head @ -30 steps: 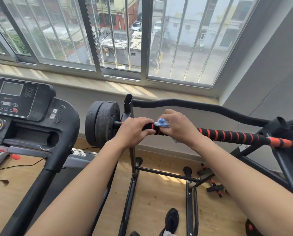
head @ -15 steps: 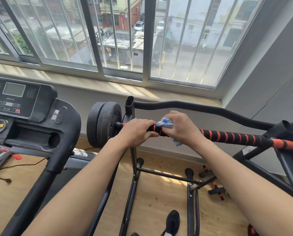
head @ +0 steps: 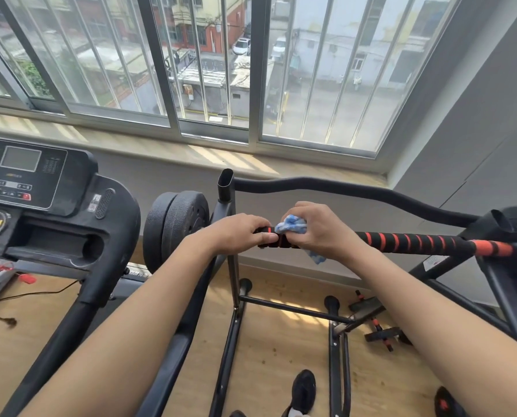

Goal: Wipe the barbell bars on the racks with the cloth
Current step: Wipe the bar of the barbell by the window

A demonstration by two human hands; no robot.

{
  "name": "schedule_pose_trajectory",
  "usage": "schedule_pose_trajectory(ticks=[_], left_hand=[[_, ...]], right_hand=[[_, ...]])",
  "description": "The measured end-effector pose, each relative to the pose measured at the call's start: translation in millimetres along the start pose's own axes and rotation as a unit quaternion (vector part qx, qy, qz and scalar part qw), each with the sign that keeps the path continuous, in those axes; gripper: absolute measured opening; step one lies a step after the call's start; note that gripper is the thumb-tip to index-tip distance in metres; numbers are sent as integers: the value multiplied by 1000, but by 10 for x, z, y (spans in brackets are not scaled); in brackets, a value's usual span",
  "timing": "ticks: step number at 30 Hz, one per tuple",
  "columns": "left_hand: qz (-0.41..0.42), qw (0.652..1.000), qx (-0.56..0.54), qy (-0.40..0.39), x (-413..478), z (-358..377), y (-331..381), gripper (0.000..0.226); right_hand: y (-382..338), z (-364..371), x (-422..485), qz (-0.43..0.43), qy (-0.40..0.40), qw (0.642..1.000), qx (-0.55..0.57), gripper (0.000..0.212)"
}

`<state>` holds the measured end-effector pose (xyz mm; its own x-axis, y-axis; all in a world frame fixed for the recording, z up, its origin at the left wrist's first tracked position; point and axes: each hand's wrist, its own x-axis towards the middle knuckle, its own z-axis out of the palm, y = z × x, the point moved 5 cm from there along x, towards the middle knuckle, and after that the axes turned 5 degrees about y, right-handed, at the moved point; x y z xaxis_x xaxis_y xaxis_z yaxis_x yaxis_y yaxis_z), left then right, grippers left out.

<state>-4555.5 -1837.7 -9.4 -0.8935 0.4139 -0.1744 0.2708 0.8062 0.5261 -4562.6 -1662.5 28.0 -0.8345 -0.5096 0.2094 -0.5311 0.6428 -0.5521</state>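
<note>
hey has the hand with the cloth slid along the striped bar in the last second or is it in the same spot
No. The right hand with the cloth stays beside the left hand, equally near the rack upright.

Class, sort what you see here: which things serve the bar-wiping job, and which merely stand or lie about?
In the job:
- black barbell bar with orange spiral stripes
- crumpled blue-and-white cloth, gripped by the right hand
- left hand, gripping the bar
- black metal rack

Lying about:
- black treadmill
- small black-and-orange dumbbell bars on the wooden floor
</note>
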Motion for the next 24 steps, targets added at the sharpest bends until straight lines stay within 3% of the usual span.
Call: schedule_pose_trajectory(ticks=[4,7,11,17,20,22,24], left_hand=[[83,987,34,134,-181,-9,81,48],[117,969,79,201,-234,7,114,30],[95,976,29,191,-173,-10,88,21],[12,996,-30,85,30,-115,23,28],[41,997,-10,68,6,-104,17,34],[75,992,31,93,-59,-25,-18,45],[96,986,40,133,-98,23,-57,37]], right_hand=[[43,30,14,37,67,997,-4,13],[-10,86,-27,31,60,998,-18,14],[-60,70,-82,11,47,998,-26,17],[-83,62,-112,-6,38,999,-24,15],[-27,19,-53,32,84,996,-20,18],[-31,37,-23,41,95,994,-33,20],[-68,77,-37,37,91,994,-45,19]])
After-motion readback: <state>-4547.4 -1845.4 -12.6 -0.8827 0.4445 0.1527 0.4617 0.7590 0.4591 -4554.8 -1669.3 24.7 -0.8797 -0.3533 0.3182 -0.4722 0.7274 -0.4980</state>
